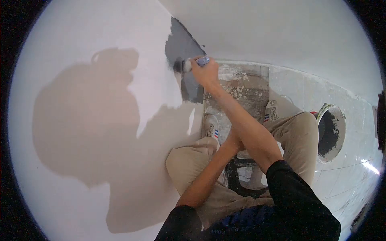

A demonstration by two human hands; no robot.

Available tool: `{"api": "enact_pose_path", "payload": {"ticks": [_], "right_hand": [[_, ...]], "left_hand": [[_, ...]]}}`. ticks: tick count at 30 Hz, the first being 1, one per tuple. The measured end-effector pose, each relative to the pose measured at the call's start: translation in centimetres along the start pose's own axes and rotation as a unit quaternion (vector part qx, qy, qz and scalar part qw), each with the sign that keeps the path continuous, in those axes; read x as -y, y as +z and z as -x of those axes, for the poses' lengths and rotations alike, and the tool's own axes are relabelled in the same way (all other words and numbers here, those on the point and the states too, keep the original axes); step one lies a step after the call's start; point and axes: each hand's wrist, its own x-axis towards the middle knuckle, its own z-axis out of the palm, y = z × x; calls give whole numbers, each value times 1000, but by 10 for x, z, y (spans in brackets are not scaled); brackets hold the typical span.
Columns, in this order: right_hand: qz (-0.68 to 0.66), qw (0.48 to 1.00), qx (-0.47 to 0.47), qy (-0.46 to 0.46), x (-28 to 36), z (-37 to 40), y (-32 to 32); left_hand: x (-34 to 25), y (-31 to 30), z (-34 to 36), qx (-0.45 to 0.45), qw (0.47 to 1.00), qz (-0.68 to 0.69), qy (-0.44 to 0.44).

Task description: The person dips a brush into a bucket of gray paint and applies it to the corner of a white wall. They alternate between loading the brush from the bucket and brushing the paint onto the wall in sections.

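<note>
My right hand (206, 72) is closed around a paintbrush (203, 61), whose handle end sticks out past the fingers. The dark bristles press against the wall, on the left edge of a grey painted patch (185, 42). This patch runs down the corner with a ragged left edge, dark grey against the white wall (152, 36). My left hand (235, 140) lies low beneath my right forearm, which hides its fingers; whether it holds anything does not show.
A paint-splattered board (237, 84) lies on the floor by the corner, with my shoes on it. To the right stands a bucket (341, 136) of dark grey paint on pale tiles (317, 188). A black stool (241, 188) is under me. My shadow falls across the left wall.
</note>
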Motion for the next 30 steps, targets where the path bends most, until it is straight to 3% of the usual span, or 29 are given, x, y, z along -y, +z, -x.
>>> {"api": "enact_pose_path", "payload": {"ticks": [2,5,8,11,14,17,20,23,26,29,30], "right_hand": [[17,1000,-15,7,6,8,16],[-92,996,13,6,22,-9,18],[-284,953,84,58,48,-7,-16],[-26,998,46,20,25,3,-18],[16,997,71,29,13,11,2],[21,999,42,-13,49,16,5],[-291,950,94,54,57,7,-10],[-235,966,67,81,55,20,-24],[13,999,31,8,21,21,-6],[-11,998,42,36,33,18,12],[-76,995,47,53,37,14,13]], "left_hand": [[0,-1,0,-65,996,-27,52],[-9,-15,-3,-70,997,37,-2],[-29,-45,-7,95,993,2,-73],[-34,-49,-9,127,988,38,-84],[-22,-33,1,69,993,67,-70],[-4,-12,11,12,993,101,-62],[-2,-4,6,-5,999,38,-22],[-7,-11,5,18,998,48,-36],[-14,-27,13,26,994,89,-53],[-21,-42,11,-23,985,161,-54],[-20,-42,5,-19,985,163,-56]]}}
